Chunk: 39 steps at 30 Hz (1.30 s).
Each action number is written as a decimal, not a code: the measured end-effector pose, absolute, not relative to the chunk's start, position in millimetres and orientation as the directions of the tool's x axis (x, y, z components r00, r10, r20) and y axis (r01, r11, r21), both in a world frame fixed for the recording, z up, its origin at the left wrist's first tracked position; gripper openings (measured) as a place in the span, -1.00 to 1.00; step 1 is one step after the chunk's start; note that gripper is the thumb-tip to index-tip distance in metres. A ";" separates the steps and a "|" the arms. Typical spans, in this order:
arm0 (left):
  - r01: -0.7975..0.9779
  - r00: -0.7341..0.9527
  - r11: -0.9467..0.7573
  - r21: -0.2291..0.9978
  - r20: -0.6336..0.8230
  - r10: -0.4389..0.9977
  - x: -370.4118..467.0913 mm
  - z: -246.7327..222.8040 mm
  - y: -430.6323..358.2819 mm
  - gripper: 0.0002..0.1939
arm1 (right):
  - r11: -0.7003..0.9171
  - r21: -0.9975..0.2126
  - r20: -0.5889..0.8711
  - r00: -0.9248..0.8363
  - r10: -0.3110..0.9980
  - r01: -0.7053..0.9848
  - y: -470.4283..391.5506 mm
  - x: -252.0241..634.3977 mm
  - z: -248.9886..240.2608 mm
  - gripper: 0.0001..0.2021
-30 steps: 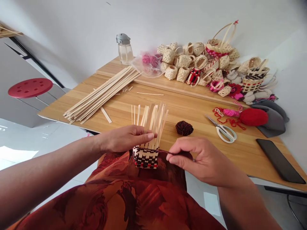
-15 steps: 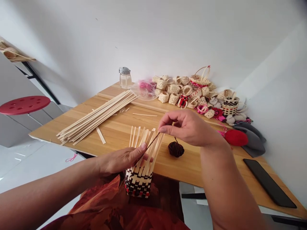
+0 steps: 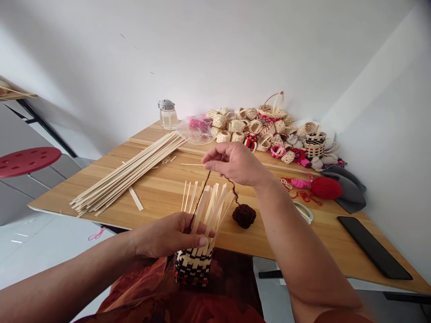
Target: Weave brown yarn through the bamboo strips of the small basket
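Note:
My left hand (image 3: 168,235) is closed around the upright strips of a partly woven basket (image 3: 193,265), its thumb across the front and fingertips showing behind the strips. The basket's lower part is woven in black, cream and a little red, and it rests at my lap. Dark brown yarn (image 3: 202,195) runs taut from the left hand up to my right hand (image 3: 232,162), which pinches it above the strip ends. From the right hand the yarn hangs down to a dark brown yarn ball (image 3: 244,216) on the table.
A bundle of flat wooden strips (image 3: 129,172) lies on the table (image 3: 107,206) at left. Behind are a lidded glass jar (image 3: 167,115) and a pile of small woven baskets (image 3: 242,125). At right are red yarn (image 3: 326,188), scissors handles (image 3: 304,212) and a black phone (image 3: 374,247).
My right hand has moved left and up, drawing yarn off the ball. My left thumb has shifted down across the front of the strips. The view has turned slightly right.

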<state>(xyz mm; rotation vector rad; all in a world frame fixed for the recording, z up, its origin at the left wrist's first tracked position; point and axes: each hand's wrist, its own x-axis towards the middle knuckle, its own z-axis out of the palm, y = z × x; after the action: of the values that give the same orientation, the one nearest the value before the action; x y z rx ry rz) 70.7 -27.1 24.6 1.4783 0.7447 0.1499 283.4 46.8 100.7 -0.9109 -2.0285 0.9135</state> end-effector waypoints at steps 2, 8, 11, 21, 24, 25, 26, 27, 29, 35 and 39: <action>0.322 0.767 0.178 0.930 -0.366 0.527 67.7 22.1 -26.6 -0.58 | 0.437 -0.821 0.271 -0.423 0.865 0.368 50.6 296.1 90.3 -0.83; 0.362 0.715 0.174 0.916 -0.392 0.579 57.4 17.0 -23.8 -0.57 | 0.260 -0.929 0.129 -0.430 0.894 0.262 40.1 326.5 76.8 -0.77; 0.342 0.722 0.224 0.913 -0.408 0.559 53.8 16.8 -24.1 -0.59 | 0.155 -0.967 0.050 -0.450 0.892 0.200 33.7 333.8 73.4 -0.76; 0.242 0.791 0.281 0.929 -0.356 0.497 50.6 9.7 -23.6 -0.66 | 0.277 -0.958 0.252 -0.246 0.936 0.070 35.9 309.4 56.3 -0.79; 0.275 0.774 0.277 0.921 -0.383 0.505 49.9 13.0 -23.2 -0.64 | 0.333 -0.919 0.286 -0.223 0.932 0.211 37.6 305.1 58.6 -0.82; 0.288 0.768 0.284 0.915 -0.398 0.502 49.1 14.7 -23.2 -0.63 | 0.323 -0.899 0.264 -0.222 0.939 0.297 36.1 306.8 57.6 -0.84; 0.295 0.760 0.290 0.910 -0.408 0.506 48.1 16.5 -23.3 -0.62 | 0.303 -0.872 0.227 -0.230 0.946 0.385 33.0 310.0 56.0 -0.85; 0.298 0.752 0.294 0.908 -0.413 0.514 46.8 18.3 -23.5 -0.62 | 0.279 -0.836 0.181 -0.243 0.953 0.473 28.1 314.3 54.0 -0.85; 0.293 0.726 0.278 0.915 -0.402 0.558 43.7 21.1 -23.6 -0.64 | 0.265 -0.757 0.075 -0.324 0.943 0.597 13.7 325.4 51.3 -0.83; 0.336 0.650 0.173 0.926 -0.361 0.669 32.7 18.1 -22.7 -0.64 | 0.411 -0.620 -0.132 -0.606 0.784 0.668 -35.2 354.8 59.9 -0.68; 0.349 0.620 0.127 0.928 -0.330 0.712 26.1 13.8 -26.2 -0.65 | 0.404 -0.519 -0.151 -0.546 0.824 0.753 -54.6 358.2 59.3 -0.68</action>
<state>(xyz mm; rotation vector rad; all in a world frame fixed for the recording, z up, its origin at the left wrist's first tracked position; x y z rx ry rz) 26.1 -26.2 13.8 1.4783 0.9431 0.3309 358.2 -54.6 59.3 -1.4247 -2.5222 0.8269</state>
